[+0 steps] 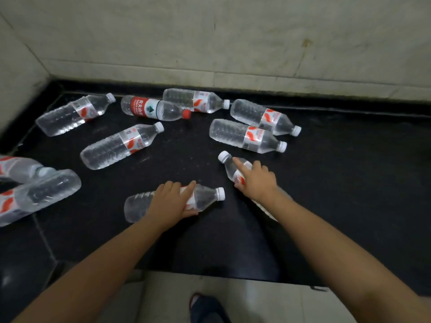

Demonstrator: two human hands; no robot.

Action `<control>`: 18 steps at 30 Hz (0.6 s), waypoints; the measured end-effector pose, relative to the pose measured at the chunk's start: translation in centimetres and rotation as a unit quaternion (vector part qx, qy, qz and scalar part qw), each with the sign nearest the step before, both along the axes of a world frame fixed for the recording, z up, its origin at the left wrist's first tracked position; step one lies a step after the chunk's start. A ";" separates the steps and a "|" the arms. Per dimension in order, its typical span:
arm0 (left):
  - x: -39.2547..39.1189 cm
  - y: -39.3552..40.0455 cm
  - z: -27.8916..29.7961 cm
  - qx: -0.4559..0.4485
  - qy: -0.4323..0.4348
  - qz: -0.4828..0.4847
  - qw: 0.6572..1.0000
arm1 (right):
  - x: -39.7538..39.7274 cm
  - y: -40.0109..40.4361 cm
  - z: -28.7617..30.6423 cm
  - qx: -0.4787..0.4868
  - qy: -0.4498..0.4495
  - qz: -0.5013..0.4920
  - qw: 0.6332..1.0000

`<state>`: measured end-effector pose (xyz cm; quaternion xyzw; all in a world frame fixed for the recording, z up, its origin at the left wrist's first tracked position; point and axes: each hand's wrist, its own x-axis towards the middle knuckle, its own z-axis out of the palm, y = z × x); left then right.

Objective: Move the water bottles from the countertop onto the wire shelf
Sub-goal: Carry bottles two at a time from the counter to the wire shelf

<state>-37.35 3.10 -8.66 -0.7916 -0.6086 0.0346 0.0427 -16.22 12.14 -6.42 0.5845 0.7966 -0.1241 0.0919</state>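
Black countertop [338, 183], pale tiled wall [233, 43] behind; all bottles lie on their sides, none upright.

Left hand [171, 201]: fingers curled over the top of the near bottle [205, 198], thumb along its near side; grip closed round the labelled middle; white cap points right; bottle lies flat on the counter.

Right hand [255, 180]: laid over the second bottle [229, 165], index finger straight along the neck toward the white cap (pointing up-left), other fingers curled over the label; the lower body is hidden under hand and wrist; this bottle also rests on the counter, just right of the first, apart from it.

Others, untouched: red-label bottle [155, 108] with red cap near the back edge; white-cap bottle [196, 100] touching behind it; two parallel bottles [247, 136] at back right; one at back left [74, 114]; one mid-left [121, 146]; two more [39, 192] at the left edge, blurred, partly cut off.

A dark shoe [205, 308] shows on the light floor below.
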 end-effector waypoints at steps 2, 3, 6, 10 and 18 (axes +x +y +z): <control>3.7 -0.8 0.3 0.001 -0.009 0.026 1.000 | 3.3 -2.1 -0.1 -0.001 0.014 -0.023 1.000; 5.5 -1.2 0.5 -0.001 -0.014 0.036 0.999 | 5.4 -3.1 -0.1 -0.002 0.019 -0.033 0.999; 11.9 -2.2 1.1 0.003 -0.031 0.065 0.997 | 12.9 -6.2 0.2 -0.018 0.050 -0.060 0.997; 23.3 -2.8 4.8 -0.033 -0.112 0.162 0.980 | 24.1 -9.4 2.6 0.013 0.104 -0.091 0.990; 45.2 -0.3 12.6 0.065 -0.243 0.067 0.966 | 43.7 -11.8 11.9 0.195 0.214 -0.190 0.938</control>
